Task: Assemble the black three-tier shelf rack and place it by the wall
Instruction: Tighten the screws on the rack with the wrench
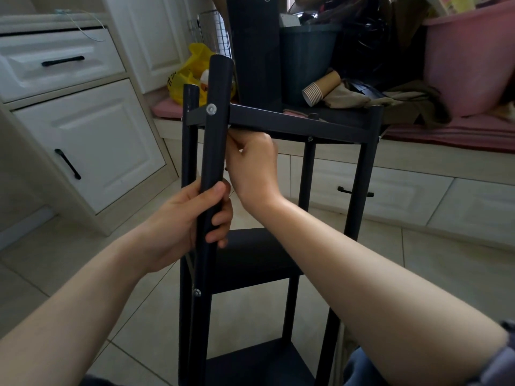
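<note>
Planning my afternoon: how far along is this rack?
Three shelves hang between the posts. The left hand grips the near post while the right hand works behind its top screw, under the top shelf. Still to do: finish that joint and move the rack to the wall.

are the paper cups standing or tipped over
Tipped over: the cups lie on their side as one nested stack, open mouth facing lower left, beside a beige cloth.
</note>
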